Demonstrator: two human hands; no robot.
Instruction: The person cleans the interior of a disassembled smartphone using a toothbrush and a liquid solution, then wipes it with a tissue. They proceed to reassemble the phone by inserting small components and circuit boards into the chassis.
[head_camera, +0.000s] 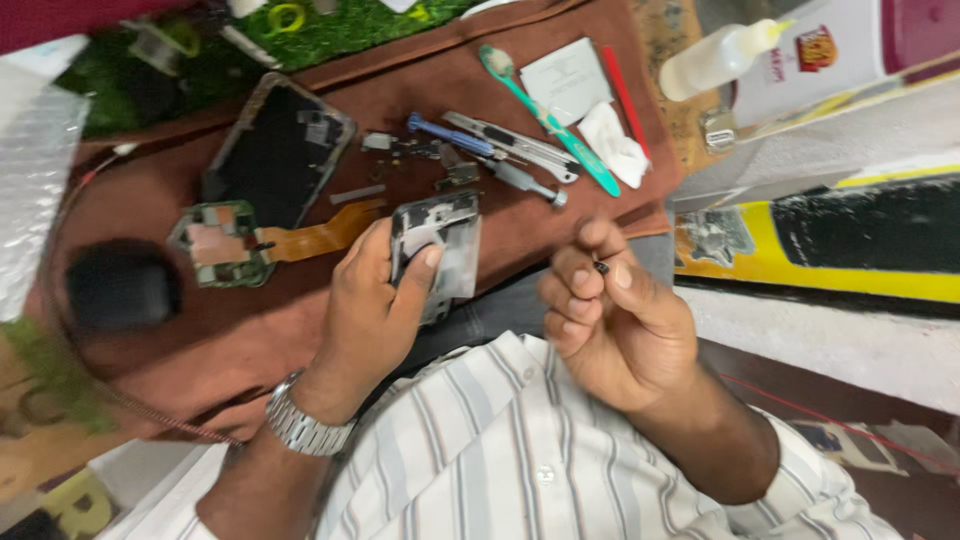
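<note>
A: Held in the left hand (375, 300)?
B: A grey phone frame (440, 245), clasped firmly, thumb across its face, just above the bench (300, 290) edge.
A: And the right hand (610, 320)?
B: Raised beside it, grip pinched on a tiny dark part (601, 267) between thumb and forefinger.
A: Beyond the frame?
B: A circuit board (222, 245) with an orange flex ribbon (320, 235) to the left, an opened phone (280, 150) above. Farther back, screwdrivers (490, 150), a green toothbrush (550, 120), a squeeze bottle (715, 60).
</note>
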